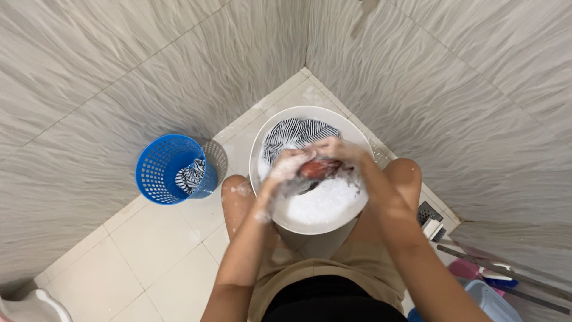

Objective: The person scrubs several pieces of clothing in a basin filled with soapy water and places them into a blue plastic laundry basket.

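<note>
A white basin (269,128) full of soapy foam sits on the floor between my knees. Both hands are over it, gripping a dark red wet cloth (319,169). My left hand (290,164), covered in suds, clutches the cloth's left end. Over the cloth's right end my right hand (339,149) is closed. A black-and-white striped garment (297,133) lies in the far part of the basin, partly under my hands.
A blue perforated basket (170,169) with a striped cloth inside stands to the left on the tiled floor. Grey tiled walls meet in the corner behind the basin. A floor drain (427,212), a brush and a blue container (490,300) lie at the right.
</note>
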